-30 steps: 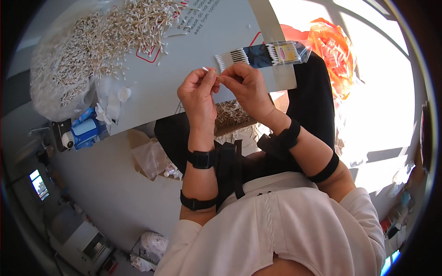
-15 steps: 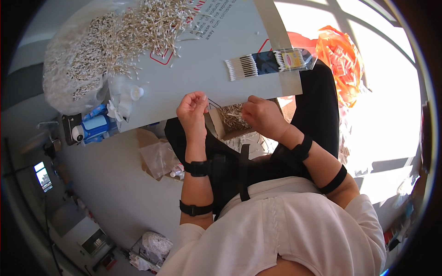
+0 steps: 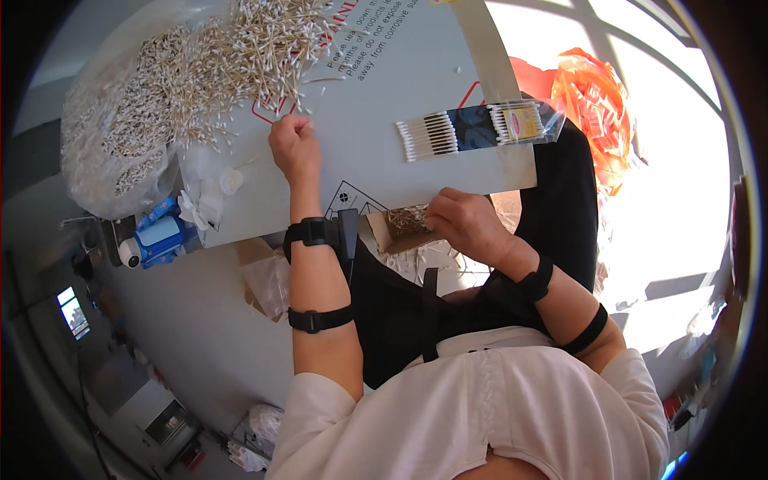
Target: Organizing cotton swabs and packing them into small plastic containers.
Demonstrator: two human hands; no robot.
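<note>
My left hand [image 3: 295, 152] is over the grey board, just short of a loose pile of cotton swabs [image 3: 264, 48]. Its fingers are curled together; whatever lies between them is too small or hidden to make out. My right hand [image 3: 470, 227] stays by the board's near edge, above an open cardboard box [image 3: 390, 232] with swabs in it. Those fingers are bent and pressed together too, and their contents cannot be seen. To the right on the board lies a clear packet [image 3: 524, 124] with a yellow label, with a neat row of cotton swabs [image 3: 428, 138] beside it.
A big clear plastic bag [image 3: 88, 120] full of swabs rests at the far left. Near the left corner are a small white cap [image 3: 231, 181] and a blue-and-white bottle [image 3: 156, 240]. An orange plastic bag [image 3: 588, 112] sits beyond the board's right edge.
My left hand has gone from the near edge forward and left, towards the swab pile. My right hand remains near the edge, while the whole view has shifted slightly.
</note>
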